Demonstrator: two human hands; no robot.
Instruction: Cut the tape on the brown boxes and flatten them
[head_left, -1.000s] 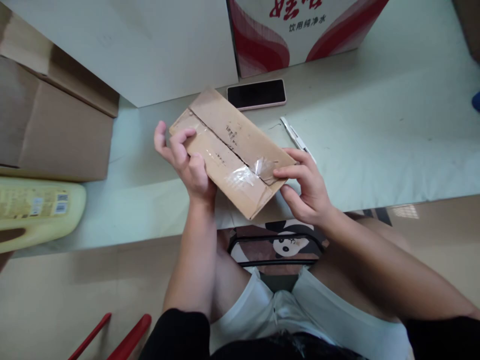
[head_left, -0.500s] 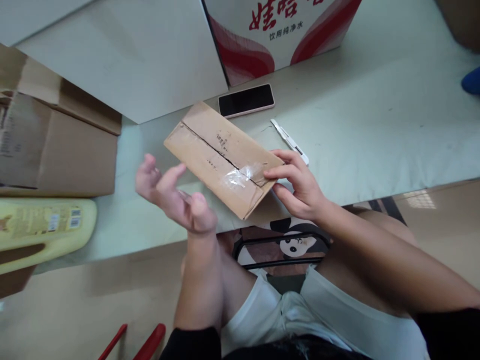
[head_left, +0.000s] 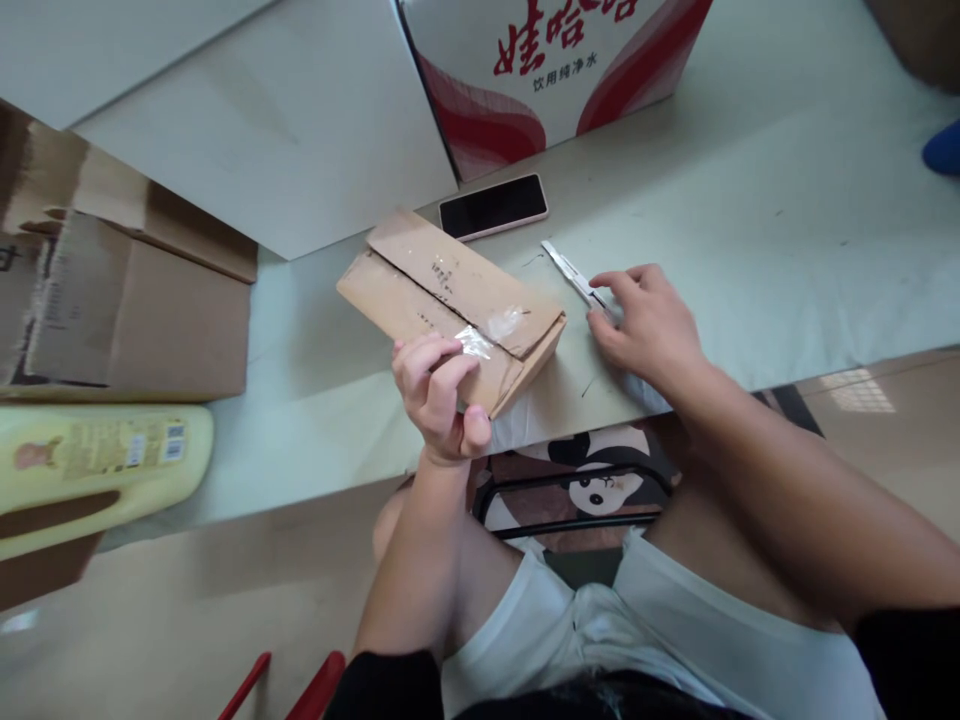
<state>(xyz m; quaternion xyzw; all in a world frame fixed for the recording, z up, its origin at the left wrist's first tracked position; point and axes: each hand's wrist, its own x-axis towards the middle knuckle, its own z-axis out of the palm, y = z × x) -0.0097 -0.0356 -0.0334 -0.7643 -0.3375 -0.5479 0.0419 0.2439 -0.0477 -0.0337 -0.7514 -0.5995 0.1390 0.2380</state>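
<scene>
A small, flat cardboard box (head_left: 420, 290) lies at an angle near the table's front edge, a dark seam along its top and shiny clear tape across part of it. My left hand (head_left: 439, 395) has its fingers curled over the box's near long side, with the thumb by the near corner. To the right of the box is a white utility knife (head_left: 568, 268). My right hand (head_left: 649, 320) is at the knife's near end, thumb and index finger closed around it; the other fingers are bent and partly hidden.
Behind the box lies a phone (head_left: 495, 206), in front of a red-and-white carton (head_left: 555, 110) and a large white box (head_left: 277, 130). On the left stand an opened brown carton (head_left: 180, 320) and a yellow jug (head_left: 105, 460). A blue object (head_left: 943, 150) shows at the right edge.
My right hand has left the box and moved right to the utility knife. My left hand has come in from the left onto the box's near side. The box sits lower on the table.
</scene>
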